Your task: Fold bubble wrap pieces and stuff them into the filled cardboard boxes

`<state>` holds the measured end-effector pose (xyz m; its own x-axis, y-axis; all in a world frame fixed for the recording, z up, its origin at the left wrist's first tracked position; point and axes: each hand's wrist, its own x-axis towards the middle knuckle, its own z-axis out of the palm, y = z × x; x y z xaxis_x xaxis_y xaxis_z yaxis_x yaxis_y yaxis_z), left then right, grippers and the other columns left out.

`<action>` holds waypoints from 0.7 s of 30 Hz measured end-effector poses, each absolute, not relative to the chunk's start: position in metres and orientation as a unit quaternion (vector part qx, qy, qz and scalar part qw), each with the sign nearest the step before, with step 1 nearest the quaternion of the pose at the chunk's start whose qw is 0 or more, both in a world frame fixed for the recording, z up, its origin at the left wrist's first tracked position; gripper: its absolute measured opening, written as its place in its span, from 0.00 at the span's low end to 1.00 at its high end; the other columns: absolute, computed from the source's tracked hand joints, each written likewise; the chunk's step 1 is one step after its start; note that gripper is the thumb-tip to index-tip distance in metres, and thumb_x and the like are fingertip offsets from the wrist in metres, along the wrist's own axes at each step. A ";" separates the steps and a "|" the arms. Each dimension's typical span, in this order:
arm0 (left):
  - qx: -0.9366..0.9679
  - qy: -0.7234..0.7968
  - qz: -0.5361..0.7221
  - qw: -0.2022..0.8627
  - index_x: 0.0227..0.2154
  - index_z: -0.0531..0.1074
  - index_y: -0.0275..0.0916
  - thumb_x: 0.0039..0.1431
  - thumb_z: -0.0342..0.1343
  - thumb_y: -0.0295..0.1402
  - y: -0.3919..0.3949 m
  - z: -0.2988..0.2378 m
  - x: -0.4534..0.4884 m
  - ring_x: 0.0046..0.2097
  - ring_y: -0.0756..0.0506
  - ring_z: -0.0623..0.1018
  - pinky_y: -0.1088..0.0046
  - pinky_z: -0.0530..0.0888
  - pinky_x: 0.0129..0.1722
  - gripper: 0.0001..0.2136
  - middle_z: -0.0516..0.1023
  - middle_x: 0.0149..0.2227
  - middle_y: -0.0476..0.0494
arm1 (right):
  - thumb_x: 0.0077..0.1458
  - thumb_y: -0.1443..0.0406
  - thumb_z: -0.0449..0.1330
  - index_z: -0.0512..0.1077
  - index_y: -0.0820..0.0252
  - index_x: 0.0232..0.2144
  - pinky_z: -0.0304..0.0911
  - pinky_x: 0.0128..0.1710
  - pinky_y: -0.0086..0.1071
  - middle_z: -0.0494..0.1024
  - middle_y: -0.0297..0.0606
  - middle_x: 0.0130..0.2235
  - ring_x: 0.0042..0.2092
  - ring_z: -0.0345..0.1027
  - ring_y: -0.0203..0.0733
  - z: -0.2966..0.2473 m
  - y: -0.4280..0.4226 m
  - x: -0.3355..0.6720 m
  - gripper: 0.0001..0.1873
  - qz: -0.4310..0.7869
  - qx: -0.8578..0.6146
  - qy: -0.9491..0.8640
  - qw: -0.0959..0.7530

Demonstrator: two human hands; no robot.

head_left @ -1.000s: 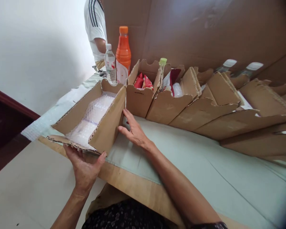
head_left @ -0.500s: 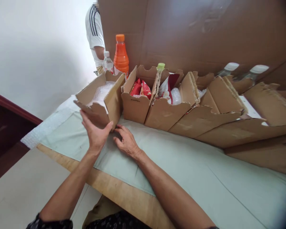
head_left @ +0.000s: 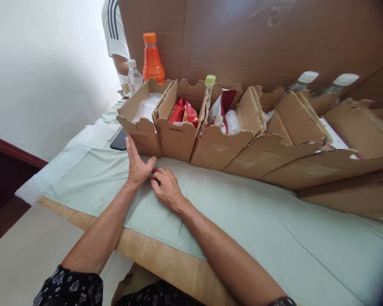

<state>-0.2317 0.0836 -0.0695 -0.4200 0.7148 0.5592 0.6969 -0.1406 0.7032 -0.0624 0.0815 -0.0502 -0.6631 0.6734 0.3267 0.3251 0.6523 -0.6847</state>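
An open cardboard box (head_left: pixel 143 142) with bubble wrap (head_left: pixel 147 106) inside stands at the left end of a row of boxes, flush against its neighbour. My left hand (head_left: pixel 138 167) rests at the box's near left corner, thumb and fingers spread apart. Just right of it, my right hand (head_left: pixel 168 187) lies on the green cloth with its fingers loosely curled; its fingertips are partly hidden, and nothing shows in them. The neighbouring cardboard box (head_left: pixel 175 140) holds red packets (head_left: pixel 182 112).
More cardboard boxes (head_left: pixel 223 148) continue rightwards. Behind stand an orange bottle (head_left: pixel 153 63) and a clear bottle (head_left: pixel 134 78). A black phone (head_left: pixel 119 141) and bubble wrap sheet (head_left: pixel 67 157) lie left on the green cloth (head_left: pixel 242 212). A person in a white sleeve (head_left: pixel 115 29) stands beyond.
The left-end box has shifted right and straightened against its neighbour. My left hand moved along with it, and a phone beside the box has come into view. My right hand stayed nearly in place.
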 end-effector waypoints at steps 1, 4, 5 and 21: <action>0.540 0.654 0.530 0.008 0.75 0.32 0.47 0.51 0.64 0.33 0.085 -0.071 -0.233 0.79 0.32 0.40 0.44 0.47 0.75 0.56 0.33 0.79 0.36 | 0.58 0.72 0.58 0.76 0.58 0.33 0.64 0.52 0.40 0.82 0.44 0.48 0.47 0.71 0.47 -0.050 0.082 -0.062 0.08 0.300 -0.290 -0.862 0.289; 0.545 0.650 0.529 0.005 0.75 0.32 0.46 0.50 0.63 0.32 0.090 -0.072 -0.235 0.79 0.32 0.40 0.45 0.47 0.75 0.56 0.32 0.79 0.36 | 0.59 0.72 0.58 0.77 0.59 0.33 0.64 0.53 0.40 0.81 0.44 0.49 0.48 0.71 0.48 -0.051 0.082 -0.062 0.08 0.302 -0.288 -0.863 0.284; 0.547 0.649 0.529 0.007 0.75 0.32 0.45 0.49 0.63 0.33 0.091 -0.072 -0.236 0.79 0.32 0.40 0.45 0.47 0.75 0.56 0.32 0.79 0.36 | 0.59 0.72 0.58 0.77 0.59 0.33 0.63 0.53 0.40 0.81 0.45 0.49 0.49 0.71 0.48 -0.051 0.082 -0.062 0.08 0.303 -0.288 -0.863 0.284; 0.553 0.655 0.514 0.023 0.75 0.34 0.38 0.46 0.61 0.33 0.096 -0.064 -0.236 0.78 0.32 0.34 0.49 0.38 0.76 0.57 0.32 0.79 0.34 | 0.59 0.71 0.57 0.77 0.56 0.33 0.63 0.55 0.42 0.81 0.43 0.49 0.50 0.71 0.48 -0.052 0.083 -0.062 0.10 0.319 -0.286 -0.854 0.296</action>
